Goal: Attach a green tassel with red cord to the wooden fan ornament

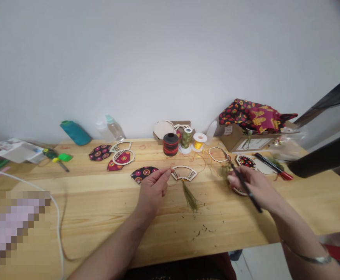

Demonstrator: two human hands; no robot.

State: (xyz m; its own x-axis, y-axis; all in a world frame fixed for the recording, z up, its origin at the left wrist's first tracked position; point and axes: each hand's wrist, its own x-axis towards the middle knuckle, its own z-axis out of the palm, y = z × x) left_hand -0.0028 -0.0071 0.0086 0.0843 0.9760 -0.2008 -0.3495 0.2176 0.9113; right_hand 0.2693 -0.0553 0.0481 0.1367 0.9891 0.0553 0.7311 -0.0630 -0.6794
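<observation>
My left hand (pixel 155 184) pinches the left corner of a fan-shaped wooden frame (pixel 184 173) or a thread there; which one is too small to tell. A green tassel (pixel 190 197) hangs from the frame's lower edge and lies on the table. To the right, my right hand (pixel 253 186) is closed around a slim black tool (pixel 247 190), which slants across its fingers. Beneath that hand are greenish threads (pixel 226 172) and part of a round wooden piece (pixel 240 190). A patterned fabric fan piece (pixel 143 173) lies just left of my left hand.
Thread spools (pixel 170 144) stand toward the wall, beside a small box. More wooden frames (pixel 123 157) and fabric pieces lie at the back left. A cardboard box (pixel 237 140) with patterned cloth is at the back right, near a black pole (pixel 324 153). A white cable (pixel 57 217) crosses the left side.
</observation>
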